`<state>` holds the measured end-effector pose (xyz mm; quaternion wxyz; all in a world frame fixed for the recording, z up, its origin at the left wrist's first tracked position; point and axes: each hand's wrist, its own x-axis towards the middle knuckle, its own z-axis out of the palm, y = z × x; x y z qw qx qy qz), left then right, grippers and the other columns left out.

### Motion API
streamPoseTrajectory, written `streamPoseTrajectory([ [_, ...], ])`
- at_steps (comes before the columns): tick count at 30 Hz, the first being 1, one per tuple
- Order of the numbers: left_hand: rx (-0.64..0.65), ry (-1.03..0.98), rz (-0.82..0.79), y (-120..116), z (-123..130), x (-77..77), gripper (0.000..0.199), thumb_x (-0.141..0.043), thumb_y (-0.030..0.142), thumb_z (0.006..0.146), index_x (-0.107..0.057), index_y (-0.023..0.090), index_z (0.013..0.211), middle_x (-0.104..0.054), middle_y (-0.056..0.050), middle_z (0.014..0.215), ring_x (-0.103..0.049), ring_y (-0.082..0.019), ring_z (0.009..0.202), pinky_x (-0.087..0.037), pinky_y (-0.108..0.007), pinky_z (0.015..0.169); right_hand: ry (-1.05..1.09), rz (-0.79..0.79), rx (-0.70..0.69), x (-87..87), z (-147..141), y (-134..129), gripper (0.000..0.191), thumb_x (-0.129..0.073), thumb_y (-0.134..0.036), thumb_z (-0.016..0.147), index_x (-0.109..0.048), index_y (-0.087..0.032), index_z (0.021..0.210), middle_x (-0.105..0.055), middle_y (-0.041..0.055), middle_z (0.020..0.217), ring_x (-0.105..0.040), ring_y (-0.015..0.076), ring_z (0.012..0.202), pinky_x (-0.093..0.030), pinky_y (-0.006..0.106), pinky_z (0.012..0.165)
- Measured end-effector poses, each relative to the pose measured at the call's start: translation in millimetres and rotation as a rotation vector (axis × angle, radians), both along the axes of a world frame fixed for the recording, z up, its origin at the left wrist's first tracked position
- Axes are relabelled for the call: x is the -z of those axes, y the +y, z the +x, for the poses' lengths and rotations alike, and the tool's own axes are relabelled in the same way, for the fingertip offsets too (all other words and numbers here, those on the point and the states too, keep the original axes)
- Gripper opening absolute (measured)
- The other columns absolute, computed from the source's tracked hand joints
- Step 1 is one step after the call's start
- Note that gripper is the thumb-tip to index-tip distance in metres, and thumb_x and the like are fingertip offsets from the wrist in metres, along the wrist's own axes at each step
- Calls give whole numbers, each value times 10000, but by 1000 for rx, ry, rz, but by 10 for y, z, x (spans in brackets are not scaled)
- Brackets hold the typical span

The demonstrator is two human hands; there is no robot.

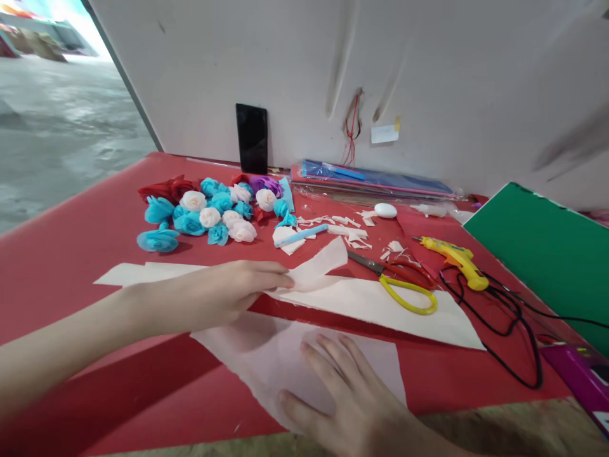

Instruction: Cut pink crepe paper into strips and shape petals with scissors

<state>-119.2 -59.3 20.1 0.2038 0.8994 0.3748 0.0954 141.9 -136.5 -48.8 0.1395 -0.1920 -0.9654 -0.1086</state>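
My left hand (240, 289) reaches in from the left, its fingers closed on a small pale pink piece of crepe paper (321, 263) that curls up at its right end. My right hand (347, 397) lies with fingers spread on a larger pale pink crepe paper sheet (266, 349) near the table's front edge. A long white paper strip (361, 304) runs beneath the left hand. On this strip rest scissors (406, 298) with one yellow and one red handle loop, blades pointing left.
Blue, white, red and purple paper flowers (209, 216) cluster at the back left of the red table (95, 235). A yellow glue gun (454, 260) with a black cable (518, 374), paper scraps (349, 228) and a green board (542, 254) occupy the right. A phone (252, 138) leans on the wall.
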Motion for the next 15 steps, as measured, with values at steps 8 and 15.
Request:
streamPoseTrajectory([
  [8, -117, -32, -16, -115, 118, -199, 474, -311, -73, 817, -623, 151, 1095, -688, -3, 1071, -639, -102, 952, -466, -165, 810, -139, -324, -4, -250, -11, 114, 613, -382, -579, 886, -368, -221, 1384, -371, 280, 1398, -338, 430, 1294, -403, 623, 918],
  [15, -66, 3, 73, -127, 81, -170, 462, -305, -48, 820, -613, 184, 1073, -664, -11, 1108, -638, -141, 972, -478, -203, 778, -225, -552, 71, -418, -51, 280, 592, -253, -564, 926, -391, -213, 1383, -256, 267, 1469, -279, 439, 1326, -398, 625, 919],
])
